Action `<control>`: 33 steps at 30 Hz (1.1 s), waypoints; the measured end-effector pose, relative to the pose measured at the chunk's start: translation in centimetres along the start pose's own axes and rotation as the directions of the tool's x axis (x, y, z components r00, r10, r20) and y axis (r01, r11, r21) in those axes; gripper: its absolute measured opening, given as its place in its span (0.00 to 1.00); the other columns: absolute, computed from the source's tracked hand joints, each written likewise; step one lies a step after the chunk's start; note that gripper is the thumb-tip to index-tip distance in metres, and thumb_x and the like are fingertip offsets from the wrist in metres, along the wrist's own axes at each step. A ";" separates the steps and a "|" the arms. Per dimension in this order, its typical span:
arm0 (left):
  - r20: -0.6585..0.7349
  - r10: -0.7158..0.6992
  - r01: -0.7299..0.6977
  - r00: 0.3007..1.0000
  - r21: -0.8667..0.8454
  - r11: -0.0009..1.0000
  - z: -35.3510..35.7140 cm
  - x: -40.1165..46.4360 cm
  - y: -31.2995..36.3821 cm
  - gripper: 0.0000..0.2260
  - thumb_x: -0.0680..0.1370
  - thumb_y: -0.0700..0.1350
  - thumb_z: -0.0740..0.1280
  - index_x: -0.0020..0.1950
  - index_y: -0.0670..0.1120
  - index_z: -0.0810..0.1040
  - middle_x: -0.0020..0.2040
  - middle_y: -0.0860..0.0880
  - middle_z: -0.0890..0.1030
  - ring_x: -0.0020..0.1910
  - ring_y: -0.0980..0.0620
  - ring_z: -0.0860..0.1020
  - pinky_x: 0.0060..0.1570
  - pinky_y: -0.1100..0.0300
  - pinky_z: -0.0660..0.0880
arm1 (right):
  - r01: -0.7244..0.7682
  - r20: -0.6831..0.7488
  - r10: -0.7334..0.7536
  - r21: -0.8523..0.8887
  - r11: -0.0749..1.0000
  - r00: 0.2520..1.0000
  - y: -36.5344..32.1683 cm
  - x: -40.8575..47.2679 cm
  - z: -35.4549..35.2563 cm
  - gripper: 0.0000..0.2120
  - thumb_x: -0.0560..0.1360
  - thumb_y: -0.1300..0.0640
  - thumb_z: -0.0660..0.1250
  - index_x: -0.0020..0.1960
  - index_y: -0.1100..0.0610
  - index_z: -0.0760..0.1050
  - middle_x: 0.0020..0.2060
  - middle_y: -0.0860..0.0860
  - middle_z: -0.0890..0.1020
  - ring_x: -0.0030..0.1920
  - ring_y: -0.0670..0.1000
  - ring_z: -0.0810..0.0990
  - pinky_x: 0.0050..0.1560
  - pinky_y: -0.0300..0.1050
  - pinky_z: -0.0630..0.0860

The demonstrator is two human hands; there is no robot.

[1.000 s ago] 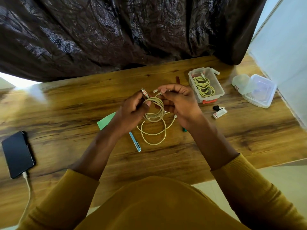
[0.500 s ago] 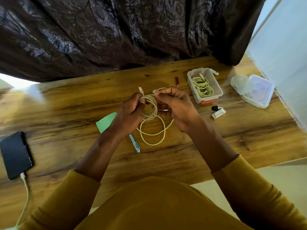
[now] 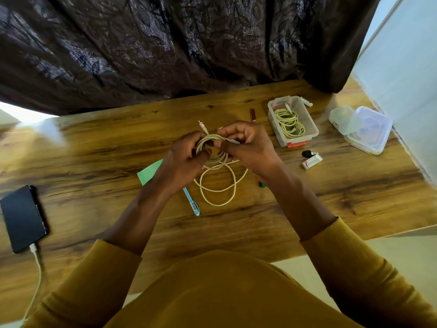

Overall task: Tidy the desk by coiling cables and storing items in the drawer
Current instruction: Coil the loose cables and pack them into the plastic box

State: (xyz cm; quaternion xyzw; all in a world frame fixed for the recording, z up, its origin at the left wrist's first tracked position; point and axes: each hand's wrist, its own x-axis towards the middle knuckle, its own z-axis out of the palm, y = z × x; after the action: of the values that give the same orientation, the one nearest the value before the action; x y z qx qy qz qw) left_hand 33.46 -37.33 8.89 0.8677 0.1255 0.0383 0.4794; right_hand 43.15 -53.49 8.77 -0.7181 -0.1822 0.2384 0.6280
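Observation:
A cream cable [image 3: 218, 185] hangs in loops over the middle of the wooden desk [image 3: 94, 147]. My left hand [image 3: 186, 159] grips the coiled upper part, with a plug end sticking up above its fingers. My right hand [image 3: 246, 145] pinches a strand of the same cable at the top of the coil. The two lowest loops rest loose on the desk below my hands. A clear plastic box [image 3: 312, 132] at the back right holds another coiled yellow-green cable [image 3: 289, 123].
A black phone [image 3: 22, 217] on a white charging lead lies at the left edge. A blue pen [image 3: 191, 202] and green paper [image 3: 150, 171] lie under my left wrist. A clear lid and container [image 3: 364, 130], a small white item [image 3: 312, 161], a dark red stick [image 3: 253, 114] lie at the right.
Both hands have drawn closer together and wound more cable onto the coil. The loose loops on the desk have become smaller.

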 end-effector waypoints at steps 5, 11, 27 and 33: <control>-0.132 0.033 -0.029 0.991 0.030 0.999 -0.5 -0.1 0.4 0.08 0.84 0.48 0.68 0.60 0.50 0.84 0.45 0.55 0.86 0.36 0.57 0.85 0.31 0.67 0.78 | 0.038 -0.038 -0.038 0.013 0.999 0.999 0.2 0.2 -0.2 0.08 0.77 0.65 0.74 0.55 0.66 0.81 0.43 0.59 0.88 0.41 0.58 0.88 0.38 0.47 0.84; -0.192 0.115 -0.107 0.975 0.050 0.993 0.4 0.2 -0.2 0.07 0.85 0.45 0.65 0.57 0.47 0.82 0.43 0.52 0.85 0.37 0.54 0.85 0.34 0.53 0.82 | 0.009 0.023 -0.009 0.001 1.000 1.000 -0.1 0.0 -0.3 0.09 0.77 0.65 0.74 0.56 0.67 0.80 0.43 0.59 0.87 0.41 0.55 0.88 0.42 0.50 0.85; -0.453 0.293 -0.329 0.842 -0.001 0.944 0.6 0.3 -0.6 0.17 0.78 0.33 0.61 0.29 0.42 0.68 0.24 0.51 0.68 0.23 0.55 0.63 0.26 0.58 0.59 | 0.024 0.178 -0.066 0.226 0.974 0.982 -0.4 -1.4 1.4 0.10 0.82 0.63 0.68 0.58 0.70 0.76 0.48 0.65 0.86 0.47 0.62 0.87 0.47 0.55 0.85; -0.299 0.175 -0.252 0.938 -0.245 0.936 1.2 0.1 -1.0 0.13 0.83 0.40 0.60 0.49 0.36 0.81 0.37 0.38 0.81 0.35 0.41 0.80 0.33 0.49 0.75 | 0.090 0.023 -0.101 0.292 0.952 0.995 0.3 -1.0 1.4 0.08 0.79 0.68 0.70 0.57 0.71 0.78 0.45 0.62 0.86 0.44 0.55 0.87 0.44 0.46 0.84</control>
State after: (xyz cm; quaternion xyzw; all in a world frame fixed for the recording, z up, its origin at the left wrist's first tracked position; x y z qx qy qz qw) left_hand 33.59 -37.78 7.44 0.7863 0.0877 0.2268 0.5679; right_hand 41.56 -52.91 8.49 -0.6037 -0.1913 0.2453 0.7340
